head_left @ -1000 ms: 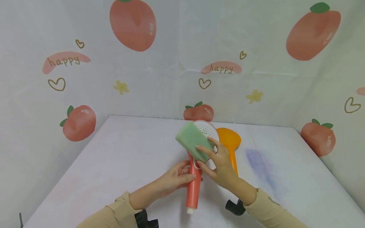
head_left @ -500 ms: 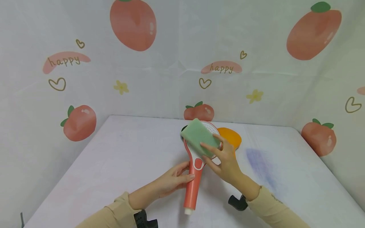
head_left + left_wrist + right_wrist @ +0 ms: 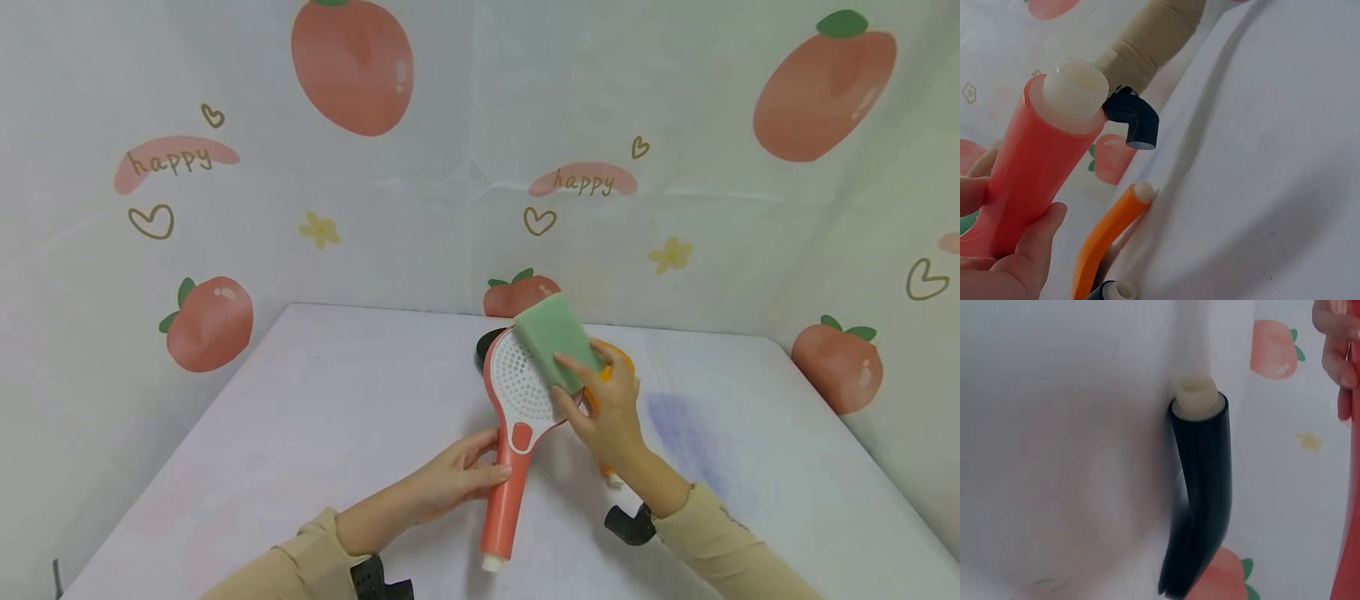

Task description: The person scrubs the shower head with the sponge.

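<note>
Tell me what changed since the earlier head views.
The right hand moved the green sponge rightward across the red shower head, baring its left side; its lower end edged slightly left. A black item behind, hidden at first, shows. No hold was taken or released: the left hand still holds the handle, and the orange item stays put.

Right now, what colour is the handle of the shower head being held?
The shower head's handle is coral red; the head view shows it best.

"happy" | left pink band (image 3: 177,158) | "happy" | middle pink band (image 3: 583,178) | both on white backdrop (image 3: 442,108)
</note>
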Motion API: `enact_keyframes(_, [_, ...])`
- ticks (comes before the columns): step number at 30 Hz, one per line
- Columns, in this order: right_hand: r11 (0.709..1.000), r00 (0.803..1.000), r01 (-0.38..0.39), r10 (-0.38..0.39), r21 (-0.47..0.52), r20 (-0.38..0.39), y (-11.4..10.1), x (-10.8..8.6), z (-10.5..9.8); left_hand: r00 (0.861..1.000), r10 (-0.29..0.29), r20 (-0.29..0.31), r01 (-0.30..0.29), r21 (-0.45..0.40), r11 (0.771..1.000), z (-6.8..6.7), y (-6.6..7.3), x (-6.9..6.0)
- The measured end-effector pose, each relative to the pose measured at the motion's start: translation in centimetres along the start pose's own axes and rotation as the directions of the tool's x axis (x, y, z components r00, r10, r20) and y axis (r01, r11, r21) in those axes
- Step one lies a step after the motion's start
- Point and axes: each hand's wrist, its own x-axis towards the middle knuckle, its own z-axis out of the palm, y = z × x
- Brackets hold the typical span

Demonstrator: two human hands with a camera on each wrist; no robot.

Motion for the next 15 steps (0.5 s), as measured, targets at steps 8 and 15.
enact_keyframes(8, [0.981,0.977,0.192,-0.195,0.039,0.087,-1.6,-0.7,0.3,1.000,0.024,0.010,-0.024,-0.006,1.000,0.0,-0.1,0.1])
enact_keyframes(15, [0.953,0.949,0.303,-0.303,0.020,0.089,-1.3,-0.6,-0.2,1.000,0.027,0.014,-0.027,-0.003,1.000,-0.3,-0.2,0.1])
